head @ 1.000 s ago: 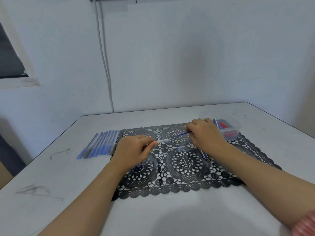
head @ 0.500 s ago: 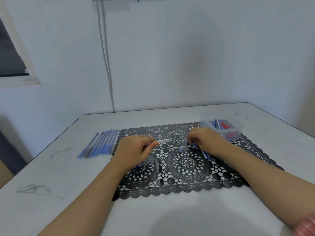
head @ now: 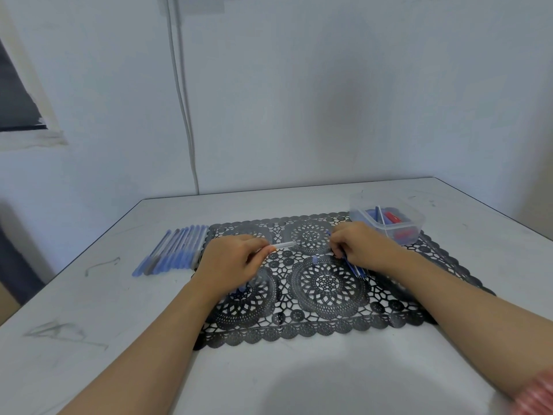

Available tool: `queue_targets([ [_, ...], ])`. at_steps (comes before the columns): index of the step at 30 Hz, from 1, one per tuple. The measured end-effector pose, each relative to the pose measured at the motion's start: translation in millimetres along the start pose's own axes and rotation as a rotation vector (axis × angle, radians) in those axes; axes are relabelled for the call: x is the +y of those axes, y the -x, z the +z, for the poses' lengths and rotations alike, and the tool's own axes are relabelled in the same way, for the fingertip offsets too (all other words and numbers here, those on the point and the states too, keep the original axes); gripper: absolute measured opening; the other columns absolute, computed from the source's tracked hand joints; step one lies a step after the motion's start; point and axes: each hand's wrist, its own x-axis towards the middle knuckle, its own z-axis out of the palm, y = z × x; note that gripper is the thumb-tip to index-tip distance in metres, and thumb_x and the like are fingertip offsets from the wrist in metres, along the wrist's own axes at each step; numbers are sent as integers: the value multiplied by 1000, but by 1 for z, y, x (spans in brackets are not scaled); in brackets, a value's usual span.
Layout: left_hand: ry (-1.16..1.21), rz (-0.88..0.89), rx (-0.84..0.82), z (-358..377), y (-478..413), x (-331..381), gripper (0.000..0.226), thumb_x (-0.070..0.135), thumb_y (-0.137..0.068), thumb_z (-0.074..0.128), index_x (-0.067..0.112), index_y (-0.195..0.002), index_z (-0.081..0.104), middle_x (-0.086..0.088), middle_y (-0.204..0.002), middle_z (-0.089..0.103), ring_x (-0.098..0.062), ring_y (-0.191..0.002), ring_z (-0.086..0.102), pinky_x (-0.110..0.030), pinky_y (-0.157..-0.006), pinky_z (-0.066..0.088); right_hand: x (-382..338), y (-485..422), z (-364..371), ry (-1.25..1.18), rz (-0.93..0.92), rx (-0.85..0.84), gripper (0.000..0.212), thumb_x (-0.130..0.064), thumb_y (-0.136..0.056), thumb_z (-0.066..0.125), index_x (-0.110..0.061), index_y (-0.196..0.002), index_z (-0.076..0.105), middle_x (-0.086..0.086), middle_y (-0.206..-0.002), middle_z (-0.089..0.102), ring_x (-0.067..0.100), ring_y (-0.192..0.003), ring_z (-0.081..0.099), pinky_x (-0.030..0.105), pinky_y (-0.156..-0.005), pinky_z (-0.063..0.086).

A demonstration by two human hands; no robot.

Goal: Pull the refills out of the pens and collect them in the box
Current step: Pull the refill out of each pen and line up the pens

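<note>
My left hand (head: 232, 262) grips a clear pen barrel (head: 284, 245) whose open end points right over the black lace mat (head: 326, 295). My right hand (head: 360, 247) is curled low on the mat and holds thin blue refills (head: 356, 269) that stick out under the palm toward me. A clear plastic box (head: 389, 220) with blue and red pieces inside stands at the mat's far right corner, just behind my right hand. A row of several blue pens (head: 173, 250) lies on the table left of the mat.
A small blue cap (head: 314, 259) lies on the mat between my hands. The white table (head: 89, 295) has grey scuff marks on its left side. A wall with a white cable runs behind the table.
My right hand drew the refill out of the barrel, pulled away from the box and dropped onto the mat. My left hand kept the barrel nearly still.
</note>
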Motion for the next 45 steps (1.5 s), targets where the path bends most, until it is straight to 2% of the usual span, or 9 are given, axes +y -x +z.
queue_targets([
  [11,-7,-2,-4,1,0,-1,39,49,-89,42,26,-91,73,15,-64,66,6,-48,44,-5,-48,30,1,0,2,0,-8,40,28,11,-72,48,-13,-63,61,-9,-73,51,9,-77,49,25,-72,41],
  [14,-11,-4,0,2,0,-1,40,49,-89,42,26,-91,74,16,-67,68,8,-49,43,-4,-48,32,-2,-1,1,-82,28,150,31,12,-73,45,-10,-65,65,-4,-75,55,11,-73,52,28,-69,44],
  [20,-12,10,0,1,0,1,40,49,-89,41,25,-89,74,15,-63,66,5,-47,45,-3,-48,28,-12,-9,-16,-331,274,447,38,13,-75,41,-10,-67,70,-1,-72,64,3,-61,50,7,-53,34],
  [25,-6,13,-11,3,0,0,43,50,-89,39,25,-88,73,14,-60,64,1,-45,47,-7,-43,33,5,-13,-44,-368,429,610,36,7,-79,42,-15,-73,70,0,-73,63,6,-59,51,17,-59,39],
  [29,9,10,-26,5,0,0,44,51,-89,39,24,-91,74,13,-66,67,1,-48,51,-17,-45,46,34,-12,-57,-235,558,454,29,2,-81,47,-11,-89,72,8,-82,66,13,-63,51,21,-68,38],
  [34,7,14,-17,5,0,1,42,50,-88,41,24,-91,74,13,-68,68,0,-49,55,-20,-46,48,46,-13,-57,-146,624,252,30,3,-81,47,-6,-90,74,1,-70,61,7,-54,47,15,-50,37],
  [38,20,3,-16,5,0,2,42,51,-88,41,24,-91,74,13,-68,68,-1,-51,57,-22,-47,51,52,-16,-48,-11,694,93,19,-5,-77,56,4,-83,71,19,-86,69,26,-68,56,27,-56,42],
  [43,13,0,-19,5,1,2,42,51,-88,41,25,-91,74,13,-68,69,-1,-52,57,-22,-48,51,51,-17,-48,46,715,1,26,-22,-85,56,-4,-98,70,13,-100,68,29,-92,61,30,-78,49],
  [45,18,0,-11,4,1,2,42,51,-87,41,25,-91,74,13,-68,69,0,-51,57,-21,-47,50,49,-16,-47,60,723,-22,31,-25,-87,54,-2,-102,67,14,-103,67,29,-90,58,29,-75,46],
])
